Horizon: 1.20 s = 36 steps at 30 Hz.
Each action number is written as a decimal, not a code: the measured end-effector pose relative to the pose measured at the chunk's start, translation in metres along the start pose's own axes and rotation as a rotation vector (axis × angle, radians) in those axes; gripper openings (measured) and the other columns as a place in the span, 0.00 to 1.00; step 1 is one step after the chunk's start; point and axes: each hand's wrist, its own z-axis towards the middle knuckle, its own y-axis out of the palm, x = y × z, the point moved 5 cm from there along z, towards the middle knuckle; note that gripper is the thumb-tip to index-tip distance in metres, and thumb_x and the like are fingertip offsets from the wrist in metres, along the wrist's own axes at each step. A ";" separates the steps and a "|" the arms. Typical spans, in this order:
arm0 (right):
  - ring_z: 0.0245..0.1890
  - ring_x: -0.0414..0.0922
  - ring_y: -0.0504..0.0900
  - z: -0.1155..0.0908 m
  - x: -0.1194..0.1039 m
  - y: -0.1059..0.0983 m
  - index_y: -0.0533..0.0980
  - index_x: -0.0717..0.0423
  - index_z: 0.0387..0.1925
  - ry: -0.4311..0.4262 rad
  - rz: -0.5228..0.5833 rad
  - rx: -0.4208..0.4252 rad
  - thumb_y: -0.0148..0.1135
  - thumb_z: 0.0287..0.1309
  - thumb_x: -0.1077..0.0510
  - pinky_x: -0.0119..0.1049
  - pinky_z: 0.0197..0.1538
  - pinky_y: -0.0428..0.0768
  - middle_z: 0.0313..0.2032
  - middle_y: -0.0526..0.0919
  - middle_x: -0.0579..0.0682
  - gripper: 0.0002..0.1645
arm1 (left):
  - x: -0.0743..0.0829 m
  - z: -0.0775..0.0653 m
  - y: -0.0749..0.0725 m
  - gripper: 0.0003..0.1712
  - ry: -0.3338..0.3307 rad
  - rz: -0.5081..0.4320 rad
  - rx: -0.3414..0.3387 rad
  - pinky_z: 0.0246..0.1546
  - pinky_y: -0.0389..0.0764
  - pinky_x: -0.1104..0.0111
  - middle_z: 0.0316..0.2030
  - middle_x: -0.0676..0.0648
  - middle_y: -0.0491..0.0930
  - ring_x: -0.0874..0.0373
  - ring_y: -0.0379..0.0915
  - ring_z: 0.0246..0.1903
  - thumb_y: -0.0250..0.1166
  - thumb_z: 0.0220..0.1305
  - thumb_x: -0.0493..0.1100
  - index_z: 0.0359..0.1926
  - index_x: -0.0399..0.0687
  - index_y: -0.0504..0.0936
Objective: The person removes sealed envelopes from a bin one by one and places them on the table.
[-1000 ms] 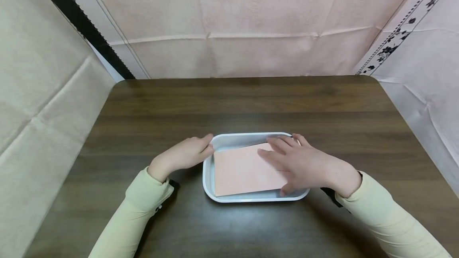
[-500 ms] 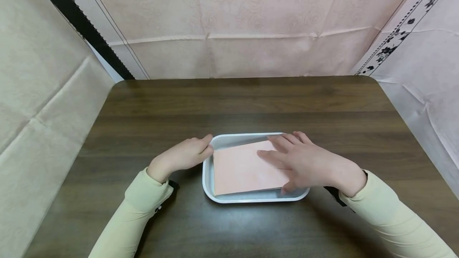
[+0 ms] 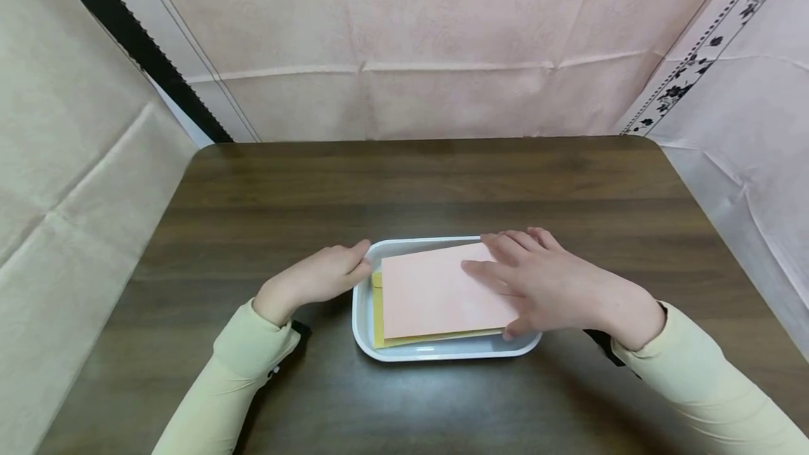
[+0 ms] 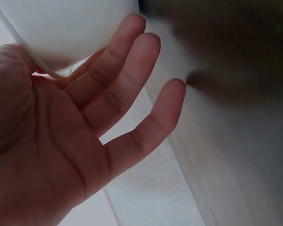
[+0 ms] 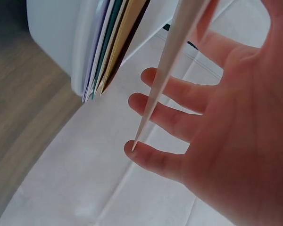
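Pink sheet (image 3: 430,297) above the right and middle of the white tray (image 3: 451,356), slightly skewed to the tray's near edge. Yellow sheet (image 3: 378,314) under it, showing along the left and near sides.

Right hand (image 3: 559,286): palm down over the tray's right end, fingers spread, holding the pink sheet; thumb at its near edge, fingertips toward its far edge. Left hand (image 3: 325,274): at the tray's far left corner, thumb and forefinger at the rim, gripping it.

Right wrist view adds what the head view hides: pink sheet edge-on, apart from a stack in the tray, with lilac, white, green and yellow edges (image 5: 108,44). Left wrist view adds three bent fingers outside the tray wall.

Beyond: wooden table (image 3: 411,188), tray toward its near edge; pale green sleeves (image 3: 215,378); pale cloth (image 3: 474,27) behind the table's far edge.
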 end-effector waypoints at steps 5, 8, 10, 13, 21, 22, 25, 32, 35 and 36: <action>0.64 0.54 0.58 -0.002 0.004 -0.003 0.65 0.40 0.68 0.014 0.003 0.018 0.72 0.31 0.31 0.56 0.59 0.53 0.66 0.62 0.57 0.58 | -0.002 -0.001 -0.001 0.15 0.000 -0.007 -0.003 0.22 0.66 0.68 0.22 0.50 0.63 0.59 0.61 0.19 0.43 0.70 0.49 0.49 0.45 0.66; 0.64 0.54 0.58 -0.003 0.006 -0.003 0.64 0.39 0.68 0.025 0.010 0.015 0.72 0.31 0.31 0.56 0.59 0.53 0.66 0.61 0.57 0.58 | -0.003 -0.002 -0.001 0.13 0.012 -0.019 -0.001 0.21 0.65 0.68 0.22 0.50 0.63 0.59 0.60 0.18 0.44 0.70 0.48 0.47 0.45 0.66; 0.64 0.54 0.58 -0.003 0.008 -0.002 0.64 0.39 0.69 0.034 0.009 0.009 0.72 0.31 0.30 0.56 0.59 0.53 0.66 0.61 0.57 0.58 | -0.004 -0.003 -0.002 0.11 0.017 -0.019 0.003 0.20 0.64 0.68 0.21 0.50 0.62 0.59 0.59 0.18 0.44 0.70 0.47 0.45 0.46 0.66; 0.64 0.54 0.58 -0.002 0.011 -0.002 0.63 0.38 0.69 0.046 0.008 0.004 0.72 0.31 0.30 0.56 0.59 0.53 0.66 0.61 0.57 0.58 | -0.004 -0.005 -0.003 0.09 0.021 -0.015 0.010 0.19 0.63 0.69 0.21 0.50 0.62 0.60 0.59 0.17 0.44 0.69 0.47 0.41 0.48 0.66; 0.64 0.54 0.58 -0.003 0.016 -0.005 0.64 0.38 0.69 0.050 0.008 0.011 0.73 0.30 0.30 0.57 0.59 0.53 0.66 0.61 0.56 0.59 | -0.007 -0.010 -0.004 0.08 0.021 0.008 0.026 0.20 0.66 0.69 0.20 0.50 0.64 0.59 0.62 0.17 0.46 0.70 0.47 0.41 0.49 0.66; 0.64 0.54 0.57 -0.004 0.017 -0.006 0.63 0.38 0.69 0.049 0.007 0.013 0.72 0.30 0.30 0.57 0.59 0.53 0.66 0.61 0.57 0.59 | -0.007 -0.011 -0.004 0.08 0.020 0.007 0.027 0.20 0.66 0.69 0.20 0.50 0.64 0.59 0.62 0.17 0.46 0.70 0.47 0.41 0.49 0.66; 0.64 0.55 0.58 -0.005 0.019 -0.007 0.63 0.38 0.69 0.046 -0.002 0.028 0.72 0.31 0.30 0.57 0.59 0.54 0.66 0.62 0.57 0.59 | -0.009 -0.013 -0.005 0.08 0.022 -0.002 0.025 0.20 0.67 0.68 0.21 0.50 0.65 0.58 0.63 0.18 0.47 0.70 0.47 0.41 0.48 0.66; 0.64 0.55 0.58 -0.008 0.026 -0.010 0.63 0.39 0.69 0.042 -0.001 0.068 0.70 0.35 0.30 0.56 0.59 0.54 0.66 0.61 0.58 0.57 | -0.016 -0.019 -0.005 0.07 0.003 -0.003 0.021 0.22 0.68 0.69 0.21 0.50 0.64 0.59 0.63 0.19 0.47 0.69 0.47 0.40 0.49 0.66; 0.64 0.56 0.57 -0.008 0.030 -0.011 0.62 0.39 0.69 0.057 0.006 0.064 0.68 0.36 0.29 0.57 0.59 0.53 0.67 0.60 0.59 0.56 | -0.018 -0.022 -0.005 0.06 0.007 0.000 0.025 0.22 0.67 0.68 0.21 0.50 0.63 0.59 0.63 0.19 0.47 0.70 0.46 0.40 0.49 0.66; 0.65 0.56 0.57 -0.008 0.031 -0.012 0.62 0.39 0.70 0.065 0.011 0.056 0.68 0.36 0.28 0.57 0.59 0.53 0.67 0.59 0.59 0.56 | -0.018 -0.022 -0.005 0.06 0.008 0.000 0.026 0.22 0.67 0.68 0.20 0.50 0.63 0.59 0.62 0.19 0.47 0.69 0.46 0.40 0.49 0.66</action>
